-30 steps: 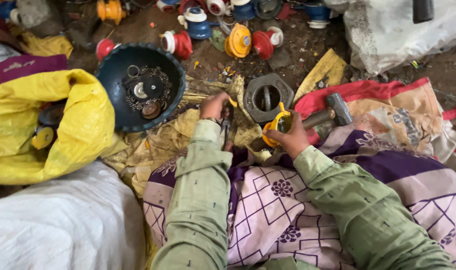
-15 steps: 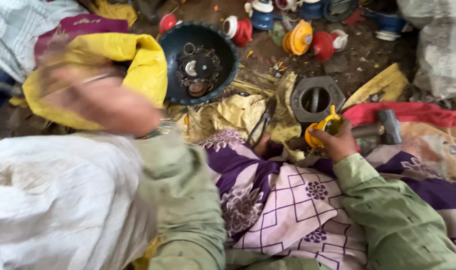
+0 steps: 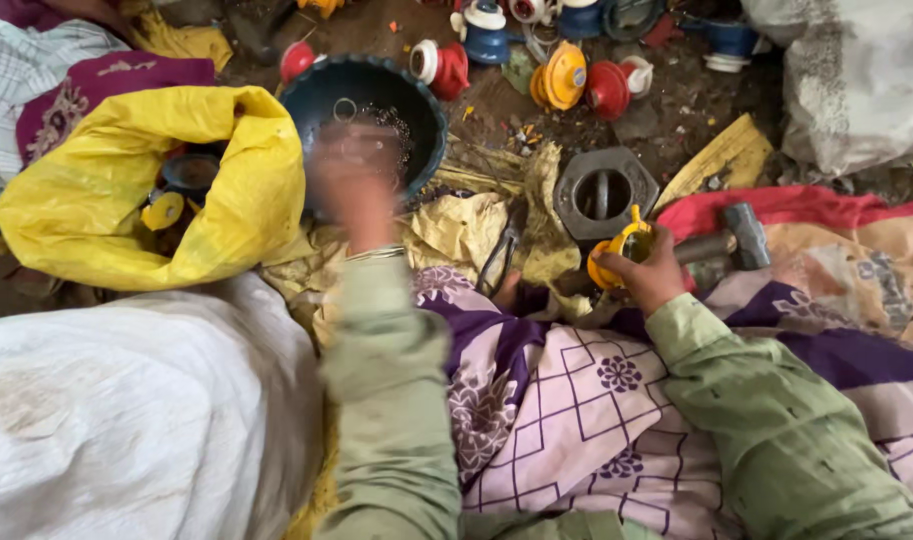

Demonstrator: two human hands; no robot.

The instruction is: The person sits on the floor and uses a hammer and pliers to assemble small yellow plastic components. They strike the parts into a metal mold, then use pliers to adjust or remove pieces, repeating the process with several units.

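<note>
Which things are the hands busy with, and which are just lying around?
In use:
- left hand, blurred, over the dark bowl
- right hand holding the yellow part

Lying about:
- hammer
- pliers
- grey metal ring
- yellow bag
- red, blue and yellow parts on the ground

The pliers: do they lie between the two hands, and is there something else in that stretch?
Yes. In the head view, the pliers lie on crumpled yellowish cloth between the blurred left hand at the dark bowl and the right hand holding a yellow part.
</note>
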